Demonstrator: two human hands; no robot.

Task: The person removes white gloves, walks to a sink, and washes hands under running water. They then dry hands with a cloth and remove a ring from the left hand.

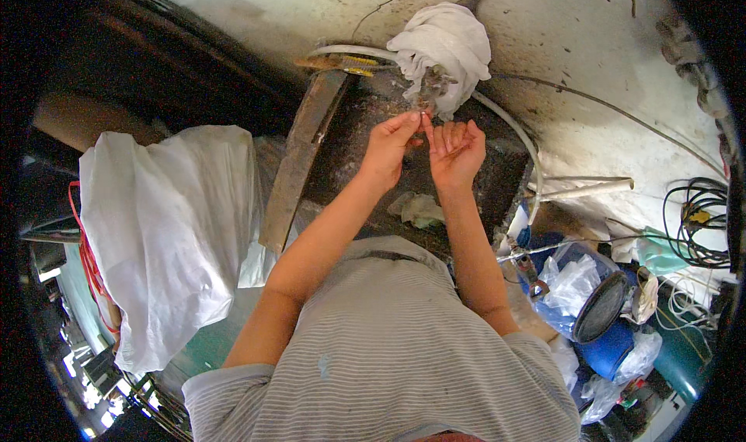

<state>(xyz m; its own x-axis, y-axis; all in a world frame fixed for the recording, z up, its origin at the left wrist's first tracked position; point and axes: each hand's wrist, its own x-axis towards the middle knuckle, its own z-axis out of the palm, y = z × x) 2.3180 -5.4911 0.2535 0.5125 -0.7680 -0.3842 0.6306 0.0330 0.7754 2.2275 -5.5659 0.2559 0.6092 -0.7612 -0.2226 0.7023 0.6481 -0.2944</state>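
The left hand and the right hand come together at the fingertips, just in front of a bundle of white cloth. The left thumb and pointing finger pinch close together, and the right pointing finger reaches up to meet them, while its other fingers curl in. If they hold something, it is too tiny for me to tell what it is. The hands are probably so close because small things need fingertips. The cloth sits at the far end of the dark counter, near the wall, maybe wrapped around to cover something. It looks puffy, folded and whitish, with a dirty grey-brown lump poking out at its lower front, right by the fingertips. A pale hose bends down on the right, and a yellow ring lies to the left of the cloth. A crumpled pale scrap lies nearer the person, between the forearms. Farther out, a big white sheet hangs on the left, perhaps to keep dust off. On the right are a blue drum, clear bags and a coil of black cable.
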